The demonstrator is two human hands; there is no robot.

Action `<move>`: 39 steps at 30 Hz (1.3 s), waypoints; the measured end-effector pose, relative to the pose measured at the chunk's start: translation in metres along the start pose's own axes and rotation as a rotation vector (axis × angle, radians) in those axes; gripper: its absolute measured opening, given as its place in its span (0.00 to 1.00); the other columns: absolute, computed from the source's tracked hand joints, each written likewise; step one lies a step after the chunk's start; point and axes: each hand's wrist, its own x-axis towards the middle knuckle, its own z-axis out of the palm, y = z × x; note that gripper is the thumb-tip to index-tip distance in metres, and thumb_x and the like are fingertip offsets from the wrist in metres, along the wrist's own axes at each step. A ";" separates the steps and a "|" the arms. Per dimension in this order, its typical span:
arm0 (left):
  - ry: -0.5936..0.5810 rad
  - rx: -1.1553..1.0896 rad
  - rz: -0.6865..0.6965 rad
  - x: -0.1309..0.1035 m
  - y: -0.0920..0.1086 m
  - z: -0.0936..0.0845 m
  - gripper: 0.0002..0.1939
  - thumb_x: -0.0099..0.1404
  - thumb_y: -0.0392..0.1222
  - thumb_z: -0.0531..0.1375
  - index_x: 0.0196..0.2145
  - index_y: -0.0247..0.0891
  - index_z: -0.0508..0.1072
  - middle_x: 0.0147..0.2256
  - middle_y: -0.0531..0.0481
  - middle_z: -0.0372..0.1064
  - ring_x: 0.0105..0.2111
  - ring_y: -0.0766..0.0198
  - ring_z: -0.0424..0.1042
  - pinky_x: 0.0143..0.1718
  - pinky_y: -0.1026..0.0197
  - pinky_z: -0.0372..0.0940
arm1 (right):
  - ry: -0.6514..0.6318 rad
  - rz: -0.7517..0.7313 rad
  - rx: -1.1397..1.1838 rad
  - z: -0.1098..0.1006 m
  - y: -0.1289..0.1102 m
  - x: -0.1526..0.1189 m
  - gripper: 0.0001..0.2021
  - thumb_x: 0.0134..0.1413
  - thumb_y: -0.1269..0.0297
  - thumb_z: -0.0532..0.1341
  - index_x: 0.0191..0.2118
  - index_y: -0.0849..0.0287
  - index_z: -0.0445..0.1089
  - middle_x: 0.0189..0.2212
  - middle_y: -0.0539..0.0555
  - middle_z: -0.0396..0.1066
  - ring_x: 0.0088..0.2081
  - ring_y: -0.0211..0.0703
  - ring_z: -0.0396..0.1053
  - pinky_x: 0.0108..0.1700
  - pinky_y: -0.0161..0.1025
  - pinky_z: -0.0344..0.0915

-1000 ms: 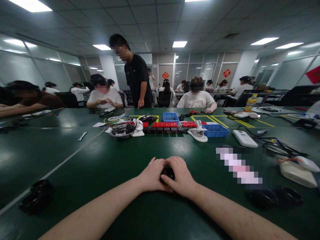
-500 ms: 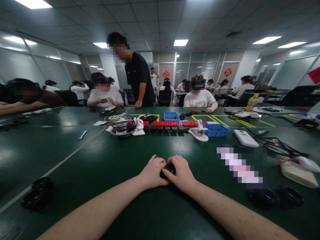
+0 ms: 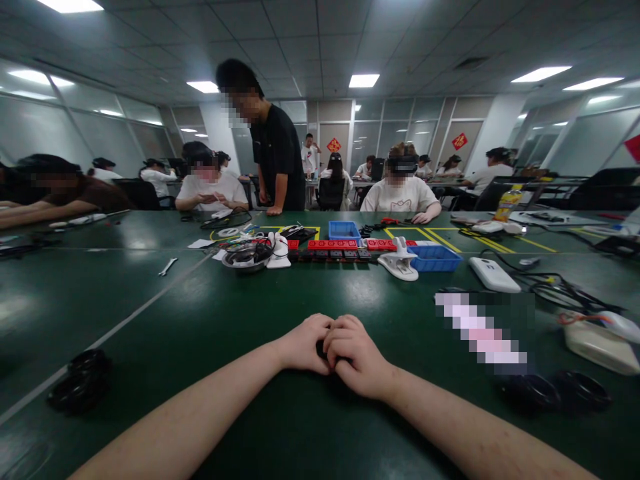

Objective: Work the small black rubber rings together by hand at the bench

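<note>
A glossy black round piece (image 3: 321,347) is mostly hidden between my two hands, just above the green table near its front middle. My left hand (image 3: 306,341) curls around its left side, thumb below and fingers above. From the right, my right hand (image 3: 359,353) covers it with bent fingers, which touch the fingertips of my left hand. Similar black rings lie apart from my hands: a small pile (image 3: 81,381) at the left and a pair (image 3: 583,391) at the right.
Ahead stand a metal bowl (image 3: 246,256) with cables, red-and-black power strips (image 3: 333,249), a white clamp stand (image 3: 399,260) and a blue bin (image 3: 434,258). A wrench (image 3: 168,267) lies left. At right are a white power bank (image 3: 495,275) and cables. Several people surround the table.
My right hand has rolled over the black piece, its fingers now curled across the top and hiding most of it. My left hand keeps its grip. The view has shifted slightly.
</note>
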 end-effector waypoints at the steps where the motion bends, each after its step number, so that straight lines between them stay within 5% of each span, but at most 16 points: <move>1: 0.007 -0.018 -0.002 0.000 0.001 0.000 0.16 0.43 0.41 0.65 0.32 0.39 0.71 0.39 0.51 0.63 0.41 0.57 0.62 0.46 0.57 0.58 | -0.006 -0.015 0.006 0.001 -0.001 0.000 0.06 0.36 0.74 0.49 0.19 0.58 0.60 0.21 0.49 0.66 0.35 0.42 0.61 0.45 0.44 0.53; 6: 0.040 -0.052 -0.006 -0.001 0.000 0.002 0.26 0.42 0.41 0.65 0.42 0.39 0.68 0.40 0.50 0.63 0.42 0.56 0.63 0.47 0.57 0.58 | -0.010 -0.033 0.009 0.001 -0.005 -0.001 0.07 0.36 0.75 0.49 0.19 0.57 0.60 0.20 0.49 0.65 0.35 0.42 0.62 0.46 0.45 0.53; 10: 0.012 -0.006 -0.025 -0.002 -0.003 0.004 0.30 0.45 0.41 0.64 0.48 0.43 0.63 0.46 0.50 0.62 0.48 0.54 0.60 0.56 0.45 0.44 | 0.067 -0.001 -0.027 -0.002 -0.006 -0.002 0.13 0.36 0.73 0.50 0.32 0.58 0.63 0.30 0.52 0.67 0.38 0.44 0.62 0.47 0.47 0.54; 14: -0.013 0.008 -0.061 -0.002 -0.002 0.001 0.37 0.46 0.44 0.64 0.53 0.44 0.56 0.51 0.47 0.58 0.53 0.51 0.55 0.57 0.38 0.32 | 0.166 0.166 -0.139 0.000 0.002 -0.004 0.19 0.41 0.69 0.54 0.44 0.59 0.59 0.40 0.56 0.65 0.42 0.47 0.60 0.46 0.48 0.55; 18: 0.018 0.048 -0.089 -0.001 0.005 -0.001 0.42 0.44 0.57 0.64 0.54 0.41 0.55 0.53 0.44 0.57 0.54 0.49 0.54 0.57 0.37 0.31 | 0.129 0.351 -0.208 0.004 0.011 -0.003 0.18 0.43 0.63 0.59 0.43 0.60 0.60 0.39 0.56 0.65 0.41 0.47 0.60 0.45 0.46 0.57; 25: 0.180 0.157 -0.259 0.002 0.010 0.010 0.21 0.48 0.56 0.61 0.34 0.38 0.67 0.38 0.49 0.65 0.42 0.56 0.64 0.56 0.39 0.40 | 0.127 0.519 -0.349 0.005 0.017 -0.001 0.12 0.47 0.57 0.58 0.34 0.59 0.61 0.32 0.54 0.64 0.36 0.45 0.61 0.39 0.43 0.57; 35: 0.253 0.200 -0.361 0.002 0.021 0.014 0.18 0.50 0.53 0.60 0.33 0.38 0.68 0.36 0.49 0.66 0.41 0.55 0.64 0.56 0.39 0.41 | 0.137 0.515 -0.328 0.006 0.019 -0.001 0.09 0.48 0.58 0.58 0.32 0.58 0.63 0.32 0.53 0.64 0.36 0.43 0.60 0.38 0.41 0.57; 39: 0.212 0.155 -0.283 0.002 0.015 0.011 0.17 0.48 0.48 0.62 0.34 0.37 0.69 0.36 0.49 0.66 0.42 0.55 0.64 0.56 0.43 0.43 | 0.127 0.459 -0.259 0.005 0.018 -0.001 0.08 0.47 0.62 0.58 0.33 0.59 0.64 0.32 0.53 0.65 0.37 0.44 0.61 0.39 0.43 0.57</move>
